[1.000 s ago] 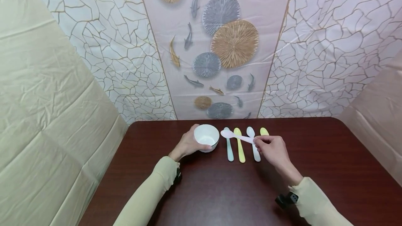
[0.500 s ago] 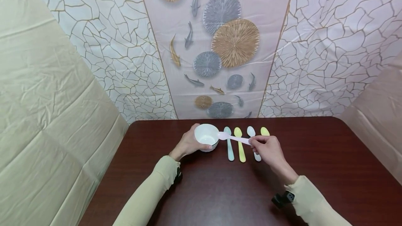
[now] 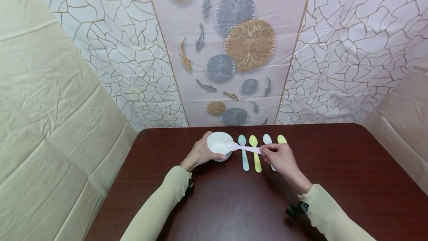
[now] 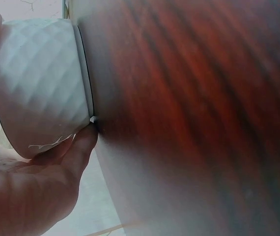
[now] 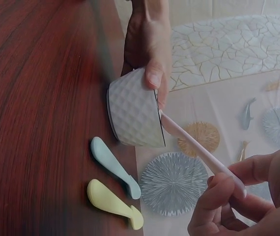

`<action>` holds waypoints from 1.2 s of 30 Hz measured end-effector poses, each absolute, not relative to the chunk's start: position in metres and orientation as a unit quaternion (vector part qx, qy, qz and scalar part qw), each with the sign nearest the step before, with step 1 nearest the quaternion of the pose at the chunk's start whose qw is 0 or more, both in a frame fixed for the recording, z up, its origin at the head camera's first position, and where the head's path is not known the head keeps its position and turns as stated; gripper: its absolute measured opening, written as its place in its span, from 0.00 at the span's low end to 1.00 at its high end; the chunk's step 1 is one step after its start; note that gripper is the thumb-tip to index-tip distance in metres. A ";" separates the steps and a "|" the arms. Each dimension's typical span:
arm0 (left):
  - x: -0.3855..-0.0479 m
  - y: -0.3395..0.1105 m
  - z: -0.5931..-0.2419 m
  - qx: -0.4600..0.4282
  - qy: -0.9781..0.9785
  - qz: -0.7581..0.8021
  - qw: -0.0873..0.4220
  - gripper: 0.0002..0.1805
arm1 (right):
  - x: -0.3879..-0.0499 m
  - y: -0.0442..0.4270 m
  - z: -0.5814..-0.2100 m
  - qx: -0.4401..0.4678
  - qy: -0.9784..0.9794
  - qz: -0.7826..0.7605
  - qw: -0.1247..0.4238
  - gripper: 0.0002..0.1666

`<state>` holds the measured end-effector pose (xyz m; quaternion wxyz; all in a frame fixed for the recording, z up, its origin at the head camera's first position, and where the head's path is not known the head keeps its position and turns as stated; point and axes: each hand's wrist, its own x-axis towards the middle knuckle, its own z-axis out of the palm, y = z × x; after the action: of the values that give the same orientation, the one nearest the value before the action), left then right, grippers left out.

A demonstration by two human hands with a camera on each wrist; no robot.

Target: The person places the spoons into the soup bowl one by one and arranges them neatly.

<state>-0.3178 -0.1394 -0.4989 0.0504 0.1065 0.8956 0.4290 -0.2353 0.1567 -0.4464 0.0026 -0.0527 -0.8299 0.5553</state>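
A white bowl [image 3: 220, 141] with a diamond-textured outside stands near the far edge of the table. My left hand [image 3: 202, 151] grips it from the left, thumb on the near side and fingers around the back; the left wrist view shows the textured wall [image 4: 42, 73] against the palm. Between thumb and fingers, my right hand [image 3: 280, 159] pinches the handle end of a pale pink spoon [image 3: 247, 148]. The spoon's head reaches over the bowl's right rim, as the right wrist view also shows with the pink handle [image 5: 204, 155] slanting from the rim.
Right of the bowl, a light blue spoon [image 3: 245, 159], a yellow spoon [image 3: 257, 161], a white spoon [image 3: 267, 139] and another yellow spoon [image 3: 281, 139] lie in a row on the dark red-brown table [image 3: 227, 203]. My right hand partly covers the last two. A patterned cloth [image 3: 234, 84] hangs behind.
My right hand has moved left with the pink spoon, bringing its head from right of the bowl to over the rim. My left hand and the bowl have stayed in place.
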 end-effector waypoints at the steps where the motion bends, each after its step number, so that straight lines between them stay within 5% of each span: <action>1: -0.317 -0.139 -0.499 0.106 0.895 0.430 0.051 0.60 | -0.236 0.156 -0.446 -0.053 -0.831 0.554 0.002 0.15; 36: -0.318 -0.140 -0.501 0.113 0.896 0.427 0.044 0.59 | -0.264 0.121 -0.448 -0.045 -0.847 0.530 0.002 0.12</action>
<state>-0.3182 -0.1397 -0.5007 0.0443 0.1134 0.8962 0.4267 -0.2642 0.1213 -0.4484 0.0022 -0.0454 -0.8468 0.5300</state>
